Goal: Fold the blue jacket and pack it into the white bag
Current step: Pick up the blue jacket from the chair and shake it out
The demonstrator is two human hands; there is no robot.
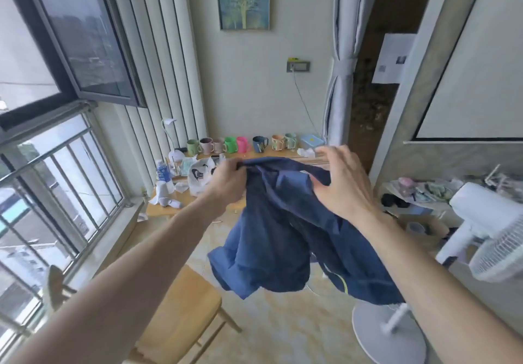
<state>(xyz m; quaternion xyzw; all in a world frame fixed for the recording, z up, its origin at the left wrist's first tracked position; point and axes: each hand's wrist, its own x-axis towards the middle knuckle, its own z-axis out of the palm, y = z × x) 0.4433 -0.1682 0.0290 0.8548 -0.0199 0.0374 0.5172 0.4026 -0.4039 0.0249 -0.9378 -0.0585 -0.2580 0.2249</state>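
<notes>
Two hands hold the blue jacket (283, 222) aloft, unfolded, short of the worktop (161, 208) bearing the white bag (199, 178): left hand (226, 181) pinching its top edge, right hand (343, 187) gripping loosely, fingers spread; recommend squaring shoulders before folding.

A single wide-angle head view looks forward and down from standing height (straight lines bow near the edges). Both forearms reach in from 6 o'clock, close to the lens; the counter (158, 208) lies farther off toward 11 o'clock, against the far wall.
</notes>
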